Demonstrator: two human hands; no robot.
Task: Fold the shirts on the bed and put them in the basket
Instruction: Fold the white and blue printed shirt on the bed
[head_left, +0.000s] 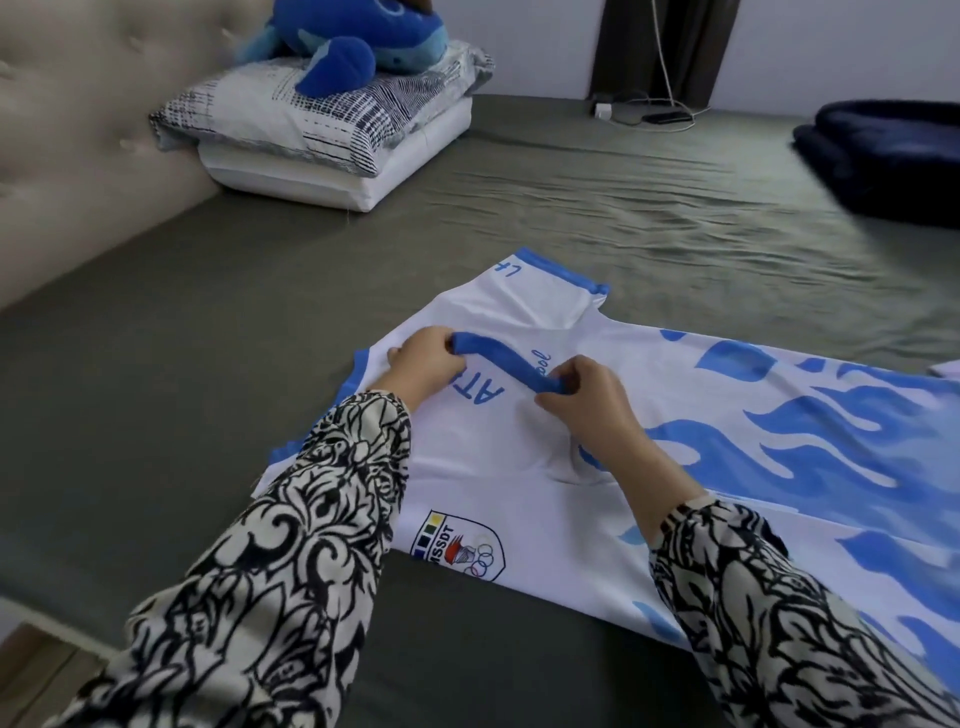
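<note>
Both grips pinching the blue ribbed collar (501, 366) of the white-and-blue flame-print jersey (675, 415) lying flat on the grey-sheeted bed (208, 312): left hand (423, 364), right hand (584, 397).

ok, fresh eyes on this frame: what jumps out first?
The white jersey with blue flame print spread flat on the grey-green bed sheet, centre and right. Both hands pinch its blue collar band: left hand at one end, right hand at the other. At the far left, a blue plush toy sits on stacked pillows.
</note>
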